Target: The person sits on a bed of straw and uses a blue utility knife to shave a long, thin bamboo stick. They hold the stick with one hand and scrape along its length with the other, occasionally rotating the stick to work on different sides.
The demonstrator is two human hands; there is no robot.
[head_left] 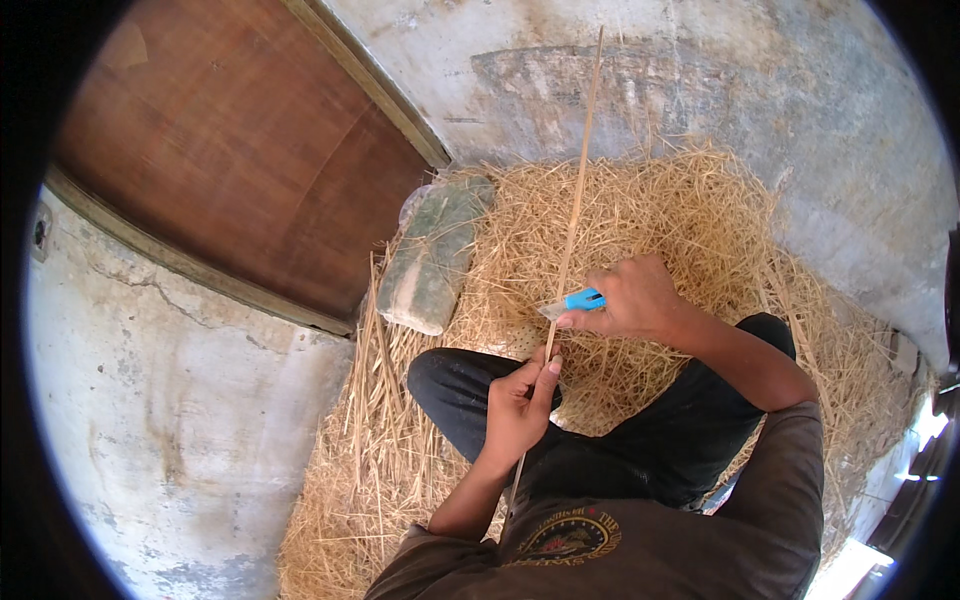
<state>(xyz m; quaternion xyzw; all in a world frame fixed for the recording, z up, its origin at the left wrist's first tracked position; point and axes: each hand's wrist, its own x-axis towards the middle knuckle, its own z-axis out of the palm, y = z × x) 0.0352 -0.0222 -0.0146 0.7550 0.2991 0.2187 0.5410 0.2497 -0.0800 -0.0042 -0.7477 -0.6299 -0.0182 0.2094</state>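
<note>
A long thin strip, likely bamboo or split wood (577, 205), runs from my lap up toward the far wall. My left hand (521, 402) is closed round its lower part, with the thumb pressed along it. Just above, my right hand (630, 298) grips a blue utility knife (585, 299). The knife's blade lies against the strip, a short way beyond my left fingers. The strip's lower end passes under my left hand toward my shirt.
Loose straw-like shavings (680, 215) are heaped before and around my crossed legs. Thin strips (385, 420) lie on the left beside a greenish wrapped block (432, 255). A brown door panel (250, 150) and worn plaster walls (800, 110) stand close around.
</note>
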